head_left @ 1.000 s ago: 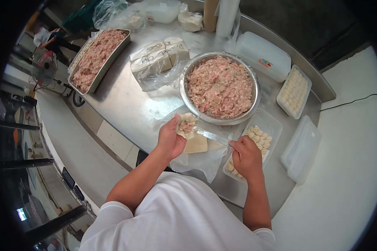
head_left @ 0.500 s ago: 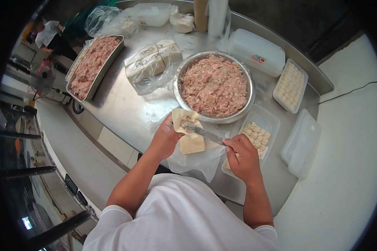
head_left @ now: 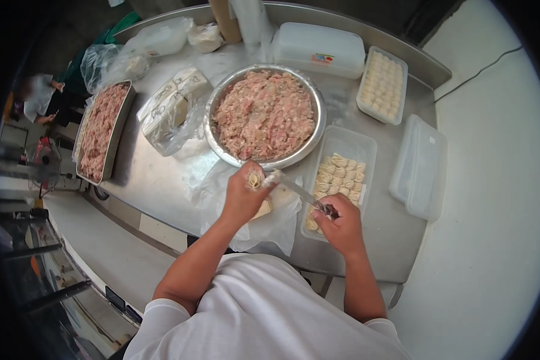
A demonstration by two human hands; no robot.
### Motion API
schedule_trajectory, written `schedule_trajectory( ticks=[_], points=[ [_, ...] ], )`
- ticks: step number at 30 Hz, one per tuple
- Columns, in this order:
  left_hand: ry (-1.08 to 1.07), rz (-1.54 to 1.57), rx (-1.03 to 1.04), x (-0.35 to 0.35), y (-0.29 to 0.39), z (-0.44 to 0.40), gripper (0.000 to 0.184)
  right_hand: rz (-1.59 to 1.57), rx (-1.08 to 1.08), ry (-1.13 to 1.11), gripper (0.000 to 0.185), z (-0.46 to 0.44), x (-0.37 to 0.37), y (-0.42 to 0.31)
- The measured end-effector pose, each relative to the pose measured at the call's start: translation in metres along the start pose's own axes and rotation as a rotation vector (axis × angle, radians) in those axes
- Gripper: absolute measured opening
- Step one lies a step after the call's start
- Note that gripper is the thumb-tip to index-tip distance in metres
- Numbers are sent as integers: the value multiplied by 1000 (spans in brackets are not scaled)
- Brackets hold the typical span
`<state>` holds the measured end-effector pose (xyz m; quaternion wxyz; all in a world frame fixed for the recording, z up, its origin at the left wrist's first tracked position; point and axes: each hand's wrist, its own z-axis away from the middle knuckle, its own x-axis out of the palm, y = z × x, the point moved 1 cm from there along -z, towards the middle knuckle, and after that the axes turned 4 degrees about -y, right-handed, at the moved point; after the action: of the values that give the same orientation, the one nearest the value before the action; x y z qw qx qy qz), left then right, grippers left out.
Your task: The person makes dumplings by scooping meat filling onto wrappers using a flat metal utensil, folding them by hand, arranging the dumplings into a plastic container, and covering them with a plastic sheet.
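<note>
My left hand is closed around a small gathered dumpling, just below the front rim of the steel bowl of minced meat. My right hand grips the handle end of a flat metal spatula. The spatula's tip, with something pale on it, lies close to the dumpling. Under my left hand, a stack of square wrappers partly shows on a plastic sheet. Rows of folded dumplings sit in a clear container behind and beside my right hand.
A long tray of meat stands at the left, near wrapped packages. A closed plastic box, a filled container and stacked lids are at the back and right. Another person stands far left.
The wrapper, spread open earlier, is now gathered in my left hand. The spatula has come out of it. The view has shifted, so the table's contents appear farther left and higher.
</note>
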<state>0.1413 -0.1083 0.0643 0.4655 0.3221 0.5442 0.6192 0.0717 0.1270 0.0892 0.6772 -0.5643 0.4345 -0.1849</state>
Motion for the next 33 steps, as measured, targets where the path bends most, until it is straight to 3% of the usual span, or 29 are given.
schedule_trajectory(
  ticks=[1, 3, 4, 6, 8, 10, 11, 13, 16, 19, 21, 22, 24, 28, 33],
  points=[
    [-25, 123, 13, 17, 18, 4, 17, -4, 8, 11, 14, 5, 7, 8],
    [-93, 289, 6, 46, 6, 4, 17, -270, 233, -74, 18, 13, 24, 21],
    [-148, 462, -1, 60, 7, 4, 19, -275, 237, -63, 18, 12, 32, 17],
    [-216, 540, -60, 88, 24, 6, 22, -781, 169, 94, 25, 10, 43, 12],
    [-282, 618, -125, 99, 26, 3, 28, -863, 224, 99, 30, 10, 35, 19],
    [-248, 28, 369, 101, 20, -10, 35, -948, 276, 106, 34, 8, 25, 25],
    [-262, 25, 365, 98, 16, -14, 35, -912, 249, 157, 34, 7, 19, 26],
    [-460, -210, 553, 92, 21, -19, 33, -881, 227, 222, 34, 11, 4, 36],
    [-597, -268, 598, 94, 27, -25, 35, -952, 350, 152, 32, 19, -16, 55],
    [-703, -513, 596, 99, 19, -50, 31, -811, 367, 116, 28, 16, -28, 58],
    [-645, -639, 595, 107, 9, -82, 30, -198, 455, 256, 27, 17, -37, 62],
    [-577, -765, 595, 111, 10, -97, 30, -197, 457, 256, 27, 18, -40, 69],
    [-576, -858, 514, 122, 20, -119, 29, 252, 243, 509, 30, 18, -44, 91],
    [-640, -1109, 408, 148, 15, -141, 25, 379, 211, 605, 30, 21, -44, 122],
    [-655, -1318, 445, 161, 1, -143, 21, 160, 329, 650, 21, 25, -36, 135]
  ],
)
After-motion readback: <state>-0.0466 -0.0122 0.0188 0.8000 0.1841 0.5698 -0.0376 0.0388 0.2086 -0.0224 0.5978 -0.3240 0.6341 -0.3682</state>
